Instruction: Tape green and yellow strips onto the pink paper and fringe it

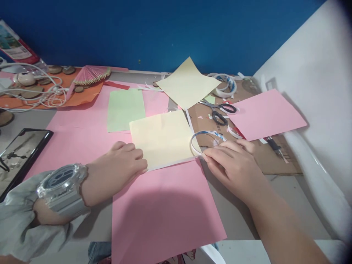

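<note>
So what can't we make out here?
Head view:
- Left hand: its back hides the palm, so whether it grips or just presses the front cream sheet is unclear.
- White tape loop: partly covered by the right hand.
- Dark pen-like tool: one end hidden by the pink card.
- Black-rimmed device: cut off by left edge.
- Watch: reading too blurred.
</note>
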`<act>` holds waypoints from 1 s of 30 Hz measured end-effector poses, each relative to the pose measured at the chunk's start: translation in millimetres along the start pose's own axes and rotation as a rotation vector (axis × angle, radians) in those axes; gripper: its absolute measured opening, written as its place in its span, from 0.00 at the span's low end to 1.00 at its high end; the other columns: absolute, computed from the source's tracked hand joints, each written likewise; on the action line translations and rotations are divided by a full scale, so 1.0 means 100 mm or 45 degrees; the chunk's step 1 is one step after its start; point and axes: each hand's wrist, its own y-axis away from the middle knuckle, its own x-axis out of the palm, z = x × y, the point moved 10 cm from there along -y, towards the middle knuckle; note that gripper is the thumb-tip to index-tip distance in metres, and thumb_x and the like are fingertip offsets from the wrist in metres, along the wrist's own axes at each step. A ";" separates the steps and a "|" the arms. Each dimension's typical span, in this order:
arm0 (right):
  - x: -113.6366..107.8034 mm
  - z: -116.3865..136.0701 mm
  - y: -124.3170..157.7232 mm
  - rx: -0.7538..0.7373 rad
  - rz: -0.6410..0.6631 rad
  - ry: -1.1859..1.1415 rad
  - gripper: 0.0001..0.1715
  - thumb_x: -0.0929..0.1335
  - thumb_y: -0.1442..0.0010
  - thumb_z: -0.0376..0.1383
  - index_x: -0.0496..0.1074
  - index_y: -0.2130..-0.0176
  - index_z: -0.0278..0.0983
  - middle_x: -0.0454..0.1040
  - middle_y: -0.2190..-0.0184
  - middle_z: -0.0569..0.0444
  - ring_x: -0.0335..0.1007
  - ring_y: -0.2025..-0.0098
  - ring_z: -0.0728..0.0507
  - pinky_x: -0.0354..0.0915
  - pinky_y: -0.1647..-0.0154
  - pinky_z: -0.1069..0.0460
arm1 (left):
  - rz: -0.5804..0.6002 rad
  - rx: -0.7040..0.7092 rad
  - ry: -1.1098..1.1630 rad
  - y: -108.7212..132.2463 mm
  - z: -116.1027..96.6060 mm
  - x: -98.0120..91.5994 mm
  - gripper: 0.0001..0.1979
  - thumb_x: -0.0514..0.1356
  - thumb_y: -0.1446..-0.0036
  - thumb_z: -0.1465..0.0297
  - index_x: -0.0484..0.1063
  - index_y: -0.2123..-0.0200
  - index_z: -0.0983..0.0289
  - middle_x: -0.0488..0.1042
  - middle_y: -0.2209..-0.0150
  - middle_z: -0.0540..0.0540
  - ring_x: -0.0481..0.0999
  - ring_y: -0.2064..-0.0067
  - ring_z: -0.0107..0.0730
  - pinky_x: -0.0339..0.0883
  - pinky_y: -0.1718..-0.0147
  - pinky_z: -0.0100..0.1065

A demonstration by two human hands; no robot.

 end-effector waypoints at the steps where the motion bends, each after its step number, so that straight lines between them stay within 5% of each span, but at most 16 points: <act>1: 0.00 0.00 0.00 -0.002 -0.003 -0.004 0.10 0.61 0.37 0.32 0.66 0.69 0.39 0.74 0.76 0.58 0.68 0.68 0.46 0.50 0.57 0.47 | 0.001 0.000 -0.002 0.00 0.00 0.00 0.13 0.47 0.40 0.76 0.67 0.73 0.61 0.67 0.70 0.53 0.63 0.66 0.38 0.53 0.63 0.43; 16: 0.03 -0.03 0.00 0.017 0.012 -0.034 0.11 0.61 0.37 0.33 0.68 0.69 0.39 0.72 0.76 0.57 0.66 0.67 0.46 0.49 0.57 0.47 | -0.046 0.028 -0.038 0.04 -0.03 0.00 0.12 0.48 0.41 0.78 0.66 0.73 0.62 0.66 0.70 0.53 0.62 0.67 0.38 0.53 0.65 0.42; 30: 0.04 -0.01 0.01 0.008 0.006 -0.049 0.08 0.62 0.37 0.31 0.66 0.69 0.39 0.74 0.75 0.61 0.67 0.67 0.47 0.50 0.59 0.46 | -0.284 0.019 -0.320 0.07 -0.13 -0.10 0.10 0.51 0.44 0.77 0.67 0.74 0.61 0.68 0.71 0.53 0.66 0.67 0.39 0.56 0.64 0.43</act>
